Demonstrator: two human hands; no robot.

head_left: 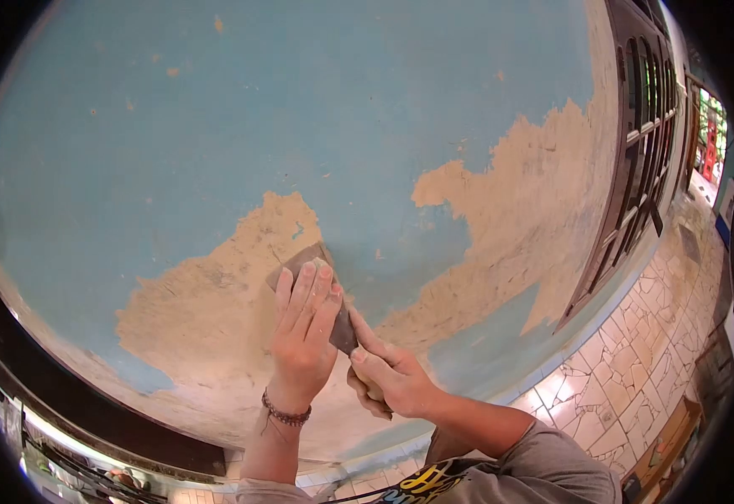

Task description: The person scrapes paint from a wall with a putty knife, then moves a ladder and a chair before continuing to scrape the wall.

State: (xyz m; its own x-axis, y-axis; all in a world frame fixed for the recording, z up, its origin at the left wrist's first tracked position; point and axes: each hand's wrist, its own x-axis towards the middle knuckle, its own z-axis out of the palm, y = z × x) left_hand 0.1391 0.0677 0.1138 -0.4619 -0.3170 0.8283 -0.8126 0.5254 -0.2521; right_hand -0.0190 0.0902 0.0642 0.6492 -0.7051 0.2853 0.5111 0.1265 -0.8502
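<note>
A wide metal scraper [343,333] lies slanted against a wall with blue paint [216,151]. My right hand [392,380] is wrapped around its handle, which is mostly hidden by the fingers. Flat on the blade, with fingers stretched out, rests my left hand [304,336]; it presses the blade toward the wall. The blade's upper edge sits at the border between a bare beige patch [207,294] and the blue paint. A beaded bracelet [285,409] circles the left wrist.
Another bare beige patch [526,185] spreads to the right, toward a brown window frame with bars [636,143]. A dark beam or edge [90,412] runs along the lower left. Irregular stone tiles [619,361] cover the floor at right, near a wooden piece [665,454].
</note>
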